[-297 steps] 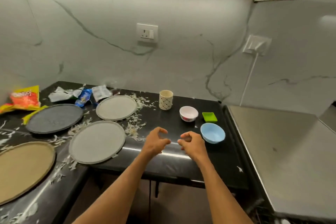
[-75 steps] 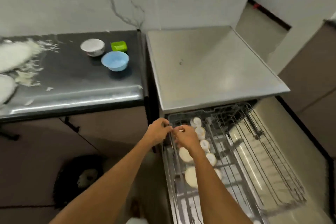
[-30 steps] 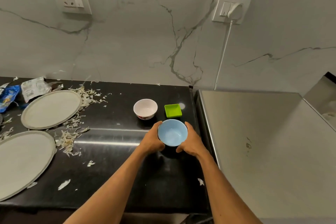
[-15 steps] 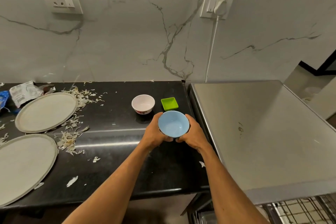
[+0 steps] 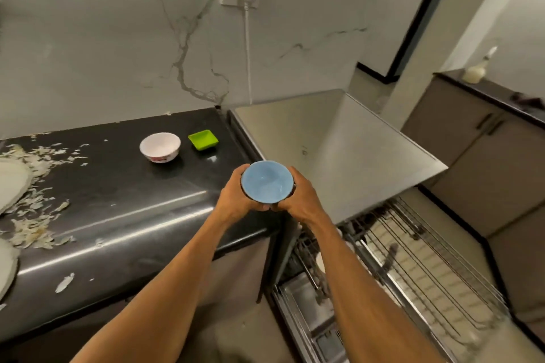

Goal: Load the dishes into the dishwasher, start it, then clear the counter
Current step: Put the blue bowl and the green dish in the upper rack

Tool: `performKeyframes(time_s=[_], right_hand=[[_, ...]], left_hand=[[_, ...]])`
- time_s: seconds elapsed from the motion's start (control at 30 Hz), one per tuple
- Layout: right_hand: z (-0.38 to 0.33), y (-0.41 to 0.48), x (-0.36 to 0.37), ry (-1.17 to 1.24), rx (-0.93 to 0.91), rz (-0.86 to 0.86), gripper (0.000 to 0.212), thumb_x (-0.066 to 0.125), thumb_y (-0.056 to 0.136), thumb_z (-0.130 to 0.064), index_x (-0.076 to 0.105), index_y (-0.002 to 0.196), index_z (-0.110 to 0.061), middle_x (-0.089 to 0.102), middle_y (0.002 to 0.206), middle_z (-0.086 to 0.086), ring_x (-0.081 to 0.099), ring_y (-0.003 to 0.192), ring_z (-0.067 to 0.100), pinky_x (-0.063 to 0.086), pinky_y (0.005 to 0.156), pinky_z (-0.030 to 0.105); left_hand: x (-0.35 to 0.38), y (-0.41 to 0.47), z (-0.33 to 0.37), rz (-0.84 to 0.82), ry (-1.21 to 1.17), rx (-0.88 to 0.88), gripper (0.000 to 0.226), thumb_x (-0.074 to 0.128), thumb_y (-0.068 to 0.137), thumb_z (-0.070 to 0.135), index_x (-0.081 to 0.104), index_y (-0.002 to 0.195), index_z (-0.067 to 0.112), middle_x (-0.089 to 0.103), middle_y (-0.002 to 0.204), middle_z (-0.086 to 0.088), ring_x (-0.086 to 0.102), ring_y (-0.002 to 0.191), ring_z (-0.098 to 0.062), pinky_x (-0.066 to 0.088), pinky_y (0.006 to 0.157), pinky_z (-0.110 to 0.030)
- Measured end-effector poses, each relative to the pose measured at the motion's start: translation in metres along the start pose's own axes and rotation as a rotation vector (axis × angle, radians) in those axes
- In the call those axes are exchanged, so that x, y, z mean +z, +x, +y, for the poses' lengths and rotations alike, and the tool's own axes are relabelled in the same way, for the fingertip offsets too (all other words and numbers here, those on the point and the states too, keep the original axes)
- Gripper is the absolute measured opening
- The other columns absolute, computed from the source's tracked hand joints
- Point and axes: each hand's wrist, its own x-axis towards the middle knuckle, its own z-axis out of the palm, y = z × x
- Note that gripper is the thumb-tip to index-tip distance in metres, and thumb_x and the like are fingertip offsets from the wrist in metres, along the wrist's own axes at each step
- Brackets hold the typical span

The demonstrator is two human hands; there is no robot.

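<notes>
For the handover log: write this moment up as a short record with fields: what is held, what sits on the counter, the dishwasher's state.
held: blue bowl, upright, raised near the right end of the counter
grip: left hand and right hand curled round its sides
on counter: white bowl, green dish, pale scraps
dishwasher: open, rack pulled out, a pale dish inside
likely next: bowl into the rack

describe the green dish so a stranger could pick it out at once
Find the black counter left of the steel dishwasher top. Near its back right corner sit two small dishes. The green dish is the square, shallow one, right of the round white bowl.
</notes>
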Motion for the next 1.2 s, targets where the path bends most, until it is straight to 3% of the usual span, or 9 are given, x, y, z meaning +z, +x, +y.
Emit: performKeyframes(time_s=[0.2,0.37,0.5,0.6,0.7,0.83,0.97,1.13,1.2], right_hand=[[0.023,-0.037,-0.067,-0.068,0.093,0.122,0.079,0.079,0.049,-0.020,0.055,0.124,-0.025,0.064,0.119,-0.004,0.062,0.105,0.021,0.056,0.086,0.045],[0.047,-0.061,-0.115,-0.046,0.136,0.197,0.067,0.082,0.057,0.000,0.053,0.113,-0.022,0.063,0.109,0.000,0.063,0.097,0.022,0.056,0.073,0.039],[0.077,-0.076,-0.152,-0.009,0.189,0.246,0.078,0.085,0.055,-0.028,0.051,0.124,-0.019,0.063,0.115,0.000,0.063,0.099,0.017,0.052,0.071,0.028],[0.113,-0.080,-0.186,0.013,0.193,0.243,0.080,0.085,0.048,-0.036,0.056,0.121,-0.022,0.066,0.110,-0.001,0.066,0.097,0.016,0.058,0.075,0.039],[0.130,-0.092,-0.225,0.047,0.166,0.244,0.060,0.085,0.047,-0.014,0.067,0.104,-0.023,0.070,0.094,-0.003,0.067,0.084,0.007,0.056,0.066,0.032],[0.161,-0.103,-0.275,0.125,0.196,0.186,0.063,0.089,0.055,0.008,0.064,0.097,-0.033,0.068,0.092,-0.014,0.066,0.084,-0.003,0.054,0.072,0.018],[0.207,-0.119,-0.303,0.189,0.331,0.147,0.072,0.092,0.056,-0.006,0.061,0.120,-0.014,0.068,0.112,0.001,0.062,0.106,0.019,0.055,0.092,0.039],[0.253,-0.134,-0.306,0.287,0.469,0.154,0.084,0.095,0.055,-0.030,0.058,0.130,-0.018,0.066,0.122,0.000,0.061,0.114,0.019,0.055,0.094,0.044],[0.268,-0.137,-0.303,0.378,0.533,0.205,0.096,0.096,0.052,-0.037,0.053,0.135,-0.016,0.064,0.128,0.003,0.062,0.115,0.021,0.057,0.091,0.040]], left_hand=[[0.068,-0.011,0.021,-0.132,0.020,0.008,0.102,0.092,0.030,0.033,0.050,0.122,0.034,0.064,0.116,0.009,0.060,0.110,-0.018,0.051,0.095,-0.047],[0.123,-0.019,0.041,-0.233,0.043,0.057,0.090,0.090,0.035,0.029,0.050,0.116,0.032,0.062,0.110,0.010,0.061,0.102,-0.015,0.052,0.090,-0.041],[0.173,-0.028,0.060,-0.295,0.024,0.107,0.077,0.087,0.036,0.037,0.048,0.103,0.042,0.059,0.104,0.016,0.059,0.096,-0.010,0.047,0.083,-0.030],[0.215,-0.030,0.060,-0.295,0.046,0.104,0.089,0.083,0.033,0.048,0.050,0.115,0.033,0.060,0.113,0.007,0.059,0.102,-0.013,0.049,0.086,-0.032],[0.257,-0.028,0.062,-0.323,0.072,0.075,0.093,0.087,0.033,0.039,0.052,0.118,0.025,0.061,0.115,0.003,0.059,0.104,-0.014,0.049,0.087,-0.033],[0.314,-0.017,0.062,-0.412,0.147,0.046,0.071,0.091,0.038,0.026,0.061,0.102,0.031,0.066,0.097,0.009,0.063,0.087,0.006,0.049,0.071,-0.011],[0.360,-0.021,0.050,-0.471,0.193,-0.086,0.064,0.095,0.050,0.014,0.060,0.102,0.029,0.065,0.099,0.009,0.063,0.092,-0.006,0.050,0.079,-0.026],[0.397,-0.028,0.025,-0.482,0.156,-0.271,0.088,0.087,0.066,0.010,0.039,0.140,0.009,0.047,0.126,0.007,0.050,0.117,-0.018,0.045,0.092,-0.026],[0.409,-0.021,0.012,-0.463,0.123,-0.363,0.092,0.088,0.066,0.013,0.033,0.140,0.007,0.047,0.127,0.001,0.049,0.117,-0.020,0.050,0.084,-0.025]])
